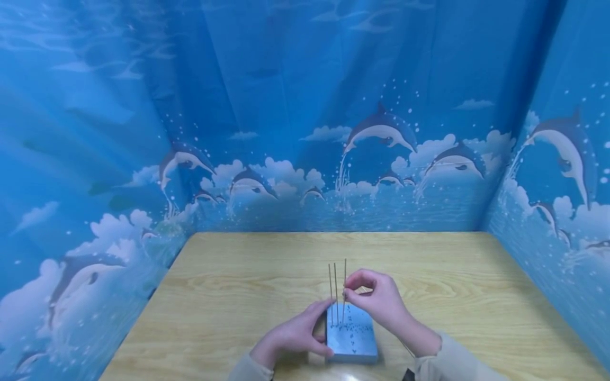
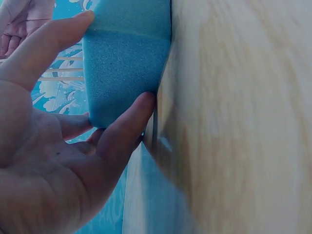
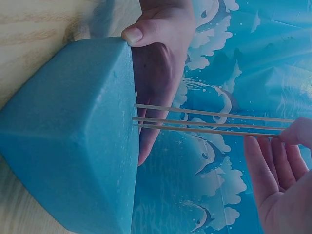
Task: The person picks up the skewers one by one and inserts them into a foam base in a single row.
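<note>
A blue foam block (image 1: 352, 345), its top dotted with small dark holes, lies on the table. My left hand (image 1: 297, 332) holds the block's left side, thumb near the front corner and fingers toward the back; the left wrist view shows fingertips (image 2: 146, 100) against the foam (image 2: 122, 73). Three thin wooden sticks rise nearly upright from the block's top. Between thumb and fingers, my right hand (image 1: 383, 302) pinches the rightmost stick (image 1: 345, 269) partway up. The other two sticks (image 1: 335, 280) stand just left of it. In the right wrist view, the sticks' lower ends meet the foam (image 3: 107, 146).
The wood-grain table (image 1: 229, 275) spreads out around the block. A blue curtain (image 1: 286, 106) printed with dolphins and clouds encloses the back and both sides. Near the right sleeve (image 1: 452, 360) a small black object (image 1: 408, 375) shows at the bottom edge.
</note>
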Motion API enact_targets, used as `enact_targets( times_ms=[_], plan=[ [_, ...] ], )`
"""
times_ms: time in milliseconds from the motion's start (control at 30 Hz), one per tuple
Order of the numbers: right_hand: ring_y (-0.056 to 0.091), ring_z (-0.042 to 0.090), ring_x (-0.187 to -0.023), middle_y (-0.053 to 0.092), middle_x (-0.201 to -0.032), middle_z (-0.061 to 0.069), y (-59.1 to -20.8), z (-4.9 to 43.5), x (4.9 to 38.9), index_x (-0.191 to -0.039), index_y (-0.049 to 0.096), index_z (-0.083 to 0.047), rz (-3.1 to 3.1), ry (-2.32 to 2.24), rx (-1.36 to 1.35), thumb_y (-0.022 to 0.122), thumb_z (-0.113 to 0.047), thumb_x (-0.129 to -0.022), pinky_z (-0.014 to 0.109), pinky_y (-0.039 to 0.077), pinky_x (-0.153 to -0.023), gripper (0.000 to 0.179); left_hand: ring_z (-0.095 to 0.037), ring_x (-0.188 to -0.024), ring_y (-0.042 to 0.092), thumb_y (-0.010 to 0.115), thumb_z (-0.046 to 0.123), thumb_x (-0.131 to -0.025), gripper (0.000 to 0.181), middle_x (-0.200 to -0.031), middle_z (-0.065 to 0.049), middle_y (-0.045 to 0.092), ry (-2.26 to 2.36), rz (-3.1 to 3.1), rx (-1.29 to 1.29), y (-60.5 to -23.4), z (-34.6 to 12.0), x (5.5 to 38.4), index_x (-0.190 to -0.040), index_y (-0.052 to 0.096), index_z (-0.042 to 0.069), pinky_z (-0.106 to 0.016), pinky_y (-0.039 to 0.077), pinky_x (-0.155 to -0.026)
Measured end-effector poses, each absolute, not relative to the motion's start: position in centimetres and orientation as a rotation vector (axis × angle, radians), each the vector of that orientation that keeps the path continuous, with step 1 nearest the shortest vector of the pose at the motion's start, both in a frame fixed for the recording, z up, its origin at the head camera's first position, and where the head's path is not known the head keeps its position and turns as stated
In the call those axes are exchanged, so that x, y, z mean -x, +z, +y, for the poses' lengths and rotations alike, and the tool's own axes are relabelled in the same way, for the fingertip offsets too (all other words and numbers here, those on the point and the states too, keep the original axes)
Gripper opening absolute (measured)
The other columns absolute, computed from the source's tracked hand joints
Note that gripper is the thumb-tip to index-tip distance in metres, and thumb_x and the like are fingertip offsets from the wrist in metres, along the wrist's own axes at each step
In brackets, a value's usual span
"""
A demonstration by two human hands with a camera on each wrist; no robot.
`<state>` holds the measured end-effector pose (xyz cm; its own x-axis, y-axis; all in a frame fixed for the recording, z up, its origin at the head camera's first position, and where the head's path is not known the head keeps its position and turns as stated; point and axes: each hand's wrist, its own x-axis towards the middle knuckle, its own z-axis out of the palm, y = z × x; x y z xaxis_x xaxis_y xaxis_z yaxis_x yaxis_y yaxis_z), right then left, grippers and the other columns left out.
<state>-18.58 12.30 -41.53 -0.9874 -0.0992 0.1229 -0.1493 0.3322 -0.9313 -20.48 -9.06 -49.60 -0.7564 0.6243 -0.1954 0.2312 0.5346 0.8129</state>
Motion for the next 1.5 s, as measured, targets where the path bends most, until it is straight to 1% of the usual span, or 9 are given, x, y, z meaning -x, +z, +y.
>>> enact_targets(
  times_ms=[233, 500, 733, 1033, 1133, 1267, 1367, 1500],
  plan=[
    [0.069, 0.016, -0.09, 0.073, -0.091, 0.005, -41.7, 12.2, 18.5, -0.092, 0.07, -0.007, -2.543, 1.762, -0.22, 0.076, -0.007, -0.081, 0.022, 0.061, -0.074, 0.013, -0.033, -0.146, 0.031, 0.087, 0.032, -0.068, 0.11, -0.161, -0.009, 0.029, 1.108, 2.323, -0.754, -49.6, -9.2, 20.5, -0.158, 0.023, 0.025, -0.057, 0.028, -0.119],
    [0.068, 0.016, -0.089, 0.072, -0.089, 0.005, -42.1, 11.9, 18.5, -0.091, 0.07, -0.007, -2.55, 1.747, -0.197, 0.075, -0.004, -0.08, 0.022, 0.061, -0.073, 0.012, -0.033, -0.146, 0.031, 0.087, 0.031, -0.068, 0.11, -0.16, -0.009, 0.03, 1.114, 2.31, -0.739, -49.5, -9.2, 20.4, -0.158, 0.023, 0.025, -0.057, 0.028, -0.119],
    [0.068, 0.016, -0.087, 0.072, -0.087, 0.005, -42.4, 11.9, 18.5, -0.09, 0.07, -0.005, -2.544, 1.741, -0.204, 0.074, -0.002, -0.079, 0.021, 0.061, -0.071, 0.012, -0.035, -0.146, 0.031, 0.087, 0.03, -0.069, 0.11, -0.16, -0.012, 0.029, 1.103, 2.313, -0.755, -49.4, -9.4, 20.4, -0.158, 0.023, 0.021, -0.058, 0.029, -0.119],
    [0.068, 0.015, -0.086, 0.071, -0.085, 0.004, -42.8, 11.6, 18.4, -0.089, 0.07, -0.004, -2.548, 1.722, -0.198, 0.074, -0.001, -0.078, 0.02, 0.06, -0.07, 0.013, -0.034, -0.146, 0.031, 0.087, 0.033, -0.069, 0.11, -0.16, -0.01, 0.03, 1.077, 2.313, -0.748, -49.5, -9.4, 20.4, -0.158, 0.023, 0.021, -0.058, 0.029, -0.119],
    [0.067, 0.015, -0.086, 0.071, -0.085, 0.003, -42.7, 11.5, 18.6, -0.089, 0.07, -0.006, -2.551, 1.713, -0.182, 0.074, -0.003, -0.078, 0.02, 0.06, -0.07, 0.012, -0.034, -0.146, 0.031, 0.087, 0.032, -0.068, 0.111, -0.161, -0.01, 0.029, 1.079, 2.316, -0.742, -49.4, -9.4, 20.4, -0.158, 0.023, 0.021, -0.058, 0.029, -0.119],
    [0.066, 0.014, -0.085, 0.071, -0.085, 0.002, -42.7, 11.6, 18.8, -0.087, 0.07, -0.01, -2.561, 1.693, -0.172, 0.075, -0.004, -0.078, 0.019, 0.06, -0.07, 0.012, -0.034, -0.147, 0.03, 0.087, 0.032, -0.068, 0.111, -0.161, -0.01, 0.028, 1.088, 2.305, -0.715, -49.3, -9.3, 20.5, -0.158, 0.023, 0.024, -0.059, 0.027, -0.119],
    [0.066, 0.014, -0.084, 0.071, -0.085, 0.002, -42.7, 11.8, 18.8, -0.087, 0.07, -0.01, -2.57, 1.674, -0.176, 0.075, -0.004, -0.078, 0.019, 0.06, -0.07, 0.012, -0.034, -0.147, 0.03, 0.087, 0.031, -0.068, 0.111, -0.161, -0.009, 0.028, 1.092, 2.303, -0.709, -49.3, -9.2, 20.5, -0.158, 0.023, 0.024, -0.059, 0.027, -0.119],
    [0.066, 0.014, -0.085, 0.071, -0.085, 0.001, -42.7, 11.9, 18.8, -0.088, 0.07, -0.01, -2.58, 1.66, -0.177, 0.075, -0.005, -0.078, 0.018, 0.059, -0.07, 0.012, -0.034, -0.147, 0.03, 0.087, 0.031, -0.068, 0.111, -0.161, -0.01, 0.029, 1.094, 2.314, -0.724, -49.2, -9.1, 20.5, -0.158, 0.023, 0.023, -0.059, 0.027, -0.119]
  ],
)
